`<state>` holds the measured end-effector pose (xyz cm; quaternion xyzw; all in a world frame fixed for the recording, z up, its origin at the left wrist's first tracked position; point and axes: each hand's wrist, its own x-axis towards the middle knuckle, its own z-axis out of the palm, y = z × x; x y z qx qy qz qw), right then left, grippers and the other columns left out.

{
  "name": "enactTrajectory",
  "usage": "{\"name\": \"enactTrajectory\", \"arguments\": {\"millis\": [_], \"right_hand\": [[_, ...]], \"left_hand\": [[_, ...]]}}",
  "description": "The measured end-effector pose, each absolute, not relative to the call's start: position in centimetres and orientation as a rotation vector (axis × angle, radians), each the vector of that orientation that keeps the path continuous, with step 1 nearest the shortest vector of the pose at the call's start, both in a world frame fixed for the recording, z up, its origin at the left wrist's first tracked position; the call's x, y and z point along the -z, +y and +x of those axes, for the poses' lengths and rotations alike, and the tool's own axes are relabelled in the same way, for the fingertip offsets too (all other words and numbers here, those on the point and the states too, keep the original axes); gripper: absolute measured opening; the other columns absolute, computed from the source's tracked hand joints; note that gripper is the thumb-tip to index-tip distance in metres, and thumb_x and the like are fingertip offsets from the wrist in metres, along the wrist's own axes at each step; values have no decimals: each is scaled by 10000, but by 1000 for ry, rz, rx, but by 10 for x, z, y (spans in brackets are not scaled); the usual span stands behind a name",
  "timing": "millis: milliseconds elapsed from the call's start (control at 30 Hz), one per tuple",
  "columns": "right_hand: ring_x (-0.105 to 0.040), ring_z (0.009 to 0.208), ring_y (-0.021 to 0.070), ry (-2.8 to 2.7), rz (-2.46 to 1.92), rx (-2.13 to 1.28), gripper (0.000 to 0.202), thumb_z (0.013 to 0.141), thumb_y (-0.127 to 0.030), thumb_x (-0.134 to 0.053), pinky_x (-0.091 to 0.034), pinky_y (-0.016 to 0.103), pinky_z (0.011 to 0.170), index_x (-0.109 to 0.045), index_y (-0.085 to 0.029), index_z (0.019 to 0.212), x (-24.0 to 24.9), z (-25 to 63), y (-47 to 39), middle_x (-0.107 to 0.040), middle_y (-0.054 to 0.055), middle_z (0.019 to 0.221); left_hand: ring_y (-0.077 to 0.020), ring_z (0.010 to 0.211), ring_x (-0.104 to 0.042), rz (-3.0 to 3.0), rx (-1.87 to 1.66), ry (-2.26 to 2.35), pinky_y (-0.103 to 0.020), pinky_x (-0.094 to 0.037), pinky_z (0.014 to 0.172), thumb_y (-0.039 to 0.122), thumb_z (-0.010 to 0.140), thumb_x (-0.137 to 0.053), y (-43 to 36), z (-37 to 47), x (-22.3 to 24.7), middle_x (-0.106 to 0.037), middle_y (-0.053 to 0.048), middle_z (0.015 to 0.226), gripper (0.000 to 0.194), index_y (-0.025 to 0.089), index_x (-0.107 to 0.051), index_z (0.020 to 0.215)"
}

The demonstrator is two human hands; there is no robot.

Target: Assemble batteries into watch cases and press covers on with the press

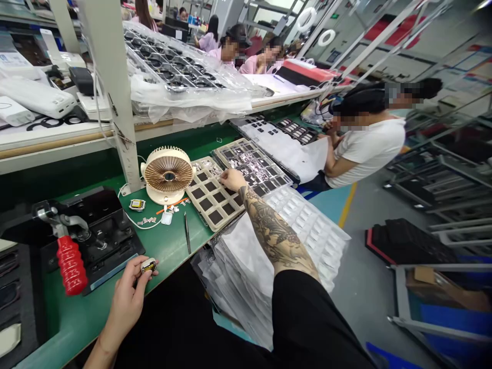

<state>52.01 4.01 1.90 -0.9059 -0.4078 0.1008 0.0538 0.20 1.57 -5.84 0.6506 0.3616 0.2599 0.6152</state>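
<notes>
My left hand (132, 287) pinches a small watch-like part (148, 265) with a silvery rim and a yellow and dark inside, just over the bench's front edge. My right hand (232, 179), on a tattooed arm, reaches over the upper right of a beige compartment tray (210, 219); its fingertips are together, and what they hold, if anything, is too small to tell. Dark squares fill many of the tray's pockets. Behind that hand, a clear tray (283, 180) holds small shiny parts. A similar watch-like part (137, 205) lies left of the fan, on the green bench (154, 238).
A beige fan (168, 175) stands mid-bench, with tweezers (187, 233) in front. At left sits a black clamp fixture with a red handle (71, 265). White plastic trays (311, 230) lie at right. A person in a white shirt (371, 146) sits farther along the bench.
</notes>
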Motion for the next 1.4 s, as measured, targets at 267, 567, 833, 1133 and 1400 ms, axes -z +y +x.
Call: {"name": "enactTrajectory", "arguments": {"millis": [267, 567, 833, 1133, 1400], "right_hand": [[-736, 1130, 229, -1209, -2715, -391, 372, 1068, -440, -725, -661, 444, 983, -693, -178, 1330, -3, 530, 44, -722, 95, 1320], [-713, 928, 183, -1205, -2522, -92, 184, 981, -152, -666, -574, 308, 952, -755, -146, 1142, -22, 494, 31, -782, 56, 974], [-694, 874, 190, -1419, -2039, 26, 132, 991, -260, -690, -575, 332, 871, -784, -225, 1077, -62, 372, -55, -760, 50, 999], [-727, 834, 192, -1142, -1521, -367, 152, 971, -185, -811, -613, 359, 756, -857, -302, 1056, -3, 203, -70, -773, 23, 929], [-733, 914, 194, -1521, -1345, -528, 206, 999, -181, -795, -635, 364, 821, -848, -297, 1161, 6, 194, -30, -744, 45, 1003]], "left_hand": [[-310, 1116, -842, 1484, -637, 847, -429, -686, 916, 498, 1090, -644, 15, 2, 60, -814, -147, 1338, 375, 239, -598, 1357], [-292, 1101, -843, 1470, -668, 829, -444, -683, 932, 554, 1096, -612, 13, 5, 52, -813, -150, 1334, 364, 256, -506, 1276], [-238, 931, -769, 1644, -645, 859, -352, -583, 888, 441, 1068, -691, 18, -1, 40, -808, -73, 1079, 240, 242, -684, 1202], [-225, 898, -690, 1777, -615, 755, -334, -537, 845, 335, 1088, -672, 29, 9, 15, -751, -73, 1033, 204, 263, -823, 1205], [-198, 895, -659, 1860, -714, 895, -316, -538, 853, 311, 1095, -654, 25, -6, 9, -708, -52, 995, 170, 214, -772, 1172]]}}
